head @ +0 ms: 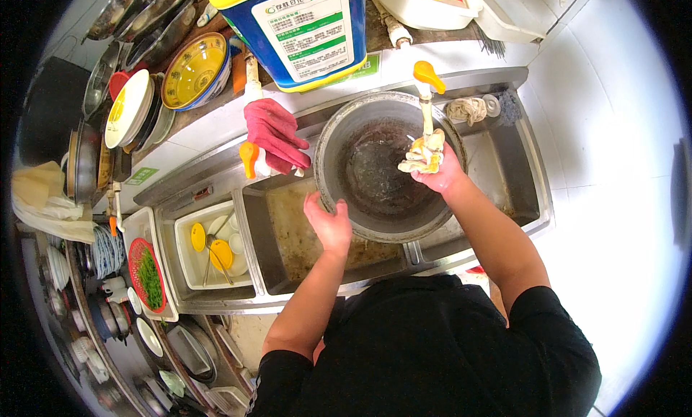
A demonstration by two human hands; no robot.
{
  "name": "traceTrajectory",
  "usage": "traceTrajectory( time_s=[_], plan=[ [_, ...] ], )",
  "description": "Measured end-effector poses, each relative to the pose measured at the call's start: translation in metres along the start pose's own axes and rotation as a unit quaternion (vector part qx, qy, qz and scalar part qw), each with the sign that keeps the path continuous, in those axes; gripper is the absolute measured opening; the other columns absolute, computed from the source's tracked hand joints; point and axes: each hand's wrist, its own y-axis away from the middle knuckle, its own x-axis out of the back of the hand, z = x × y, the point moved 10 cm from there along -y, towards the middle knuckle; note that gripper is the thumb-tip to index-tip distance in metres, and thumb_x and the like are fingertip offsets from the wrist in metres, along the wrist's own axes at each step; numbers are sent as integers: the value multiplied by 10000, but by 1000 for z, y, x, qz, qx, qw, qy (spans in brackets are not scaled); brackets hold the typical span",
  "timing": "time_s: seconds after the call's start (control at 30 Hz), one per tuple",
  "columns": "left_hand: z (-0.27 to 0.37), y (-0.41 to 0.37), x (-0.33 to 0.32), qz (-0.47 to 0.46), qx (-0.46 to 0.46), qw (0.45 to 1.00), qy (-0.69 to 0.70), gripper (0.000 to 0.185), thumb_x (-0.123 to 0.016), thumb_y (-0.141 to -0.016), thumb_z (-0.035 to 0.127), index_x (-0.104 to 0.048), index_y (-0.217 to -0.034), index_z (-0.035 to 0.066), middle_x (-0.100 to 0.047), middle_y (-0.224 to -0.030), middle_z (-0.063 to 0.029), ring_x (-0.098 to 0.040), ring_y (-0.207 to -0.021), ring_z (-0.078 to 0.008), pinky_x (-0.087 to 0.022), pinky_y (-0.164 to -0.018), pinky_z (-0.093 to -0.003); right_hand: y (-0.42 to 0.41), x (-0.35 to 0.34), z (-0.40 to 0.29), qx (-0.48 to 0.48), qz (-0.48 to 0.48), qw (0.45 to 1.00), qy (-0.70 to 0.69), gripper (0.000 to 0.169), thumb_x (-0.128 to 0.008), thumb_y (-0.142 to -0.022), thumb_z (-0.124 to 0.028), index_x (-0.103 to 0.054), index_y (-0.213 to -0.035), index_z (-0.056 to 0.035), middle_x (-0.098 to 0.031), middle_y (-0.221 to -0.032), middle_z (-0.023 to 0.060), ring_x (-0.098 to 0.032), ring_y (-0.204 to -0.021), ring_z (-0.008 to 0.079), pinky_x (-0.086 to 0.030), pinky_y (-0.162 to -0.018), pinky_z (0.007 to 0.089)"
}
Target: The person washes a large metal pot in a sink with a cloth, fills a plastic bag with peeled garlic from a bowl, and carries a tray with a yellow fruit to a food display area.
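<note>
A large, worn metal pot sits across the divider between two steel sink basins, its inside darkened and stained. Over its right part, my right hand grips a crumpled cream-and-yellow cloth, directly under the spout of a tap with an orange handle. Whether water is running I cannot tell. My left hand is at the pot's left rim, thumb and fingers apart and nothing held; contact with the rim is unclear.
Red cloths drape over another orange-handled tap. A white tub in the left basin holds dishes and spoons. Behind the sink stand a blue jug and stacked bowls. A red basket of greens is at left.
</note>
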Motion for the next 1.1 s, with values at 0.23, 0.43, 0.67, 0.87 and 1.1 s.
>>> traceTrajectory(
  time_s=[0.23, 0.43, 0.67, 0.87, 1.1],
  plan=[
    [-8, 1, 1, 40, 39, 998, -11, 485, -682, -759, 93, -490, -1188, -26, -411, -1359, -251, -367, -1290, -405, -275, -1107, -458, 0, 18, 7, -14, 50, 999, -1, 300, -501, -937, -430, -598, -832, -167, -596, -777, 14, -571, -732, 212, -451, -583, 367],
    [12, 21, -97, -194, 137, 901, 364, 376, -613, -891, 168, -522, -1217, 5, -542, -1267, -168, -526, -1169, -290, -372, -1048, -400, 8, -7, 28, -51, -11, 996, -65, 294, -500, -941, -363, -631, -955, -101, -644, -897, 58, -602, -793, 228, -463, -504, 284],
    [77, 15, -191, -321, 333, 618, 635, 396, -415, -1015, 268, -477, -1317, 20, -546, -1305, -124, -516, -1200, -244, -382, -1048, -398, -5, 39, -3, 58, 123, 984, 111, 254, -466, -965, -295, -603, -1068, -106, -645, -934, 59, -637, -805, 188, -432, -453, 268],
    [133, 25, -203, -385, 202, 770, 466, 537, -450, -1012, 343, -396, -1425, 3, -473, -1412, -101, -428, -1291, -186, -308, -1088, -307, 8, 13, -10, 207, 214, 952, 71, 281, -444, -980, -303, -579, -1067, -72, -617, -944, 50, -608, -839, 198, -500, -736, 372],
    [128, 15, -222, -452, 112, 801, 377, 596, -385, -1016, 468, -427, -1418, 29, -472, -1402, -108, -417, -1280, -190, -316, -1079, -322, -11, -3, -10, 173, 116, 976, -65, 397, -401, -995, -412, -560, -1074, -57, -603, -901, 86, -585, -821, 249, -501, -790, 403]
  ],
)
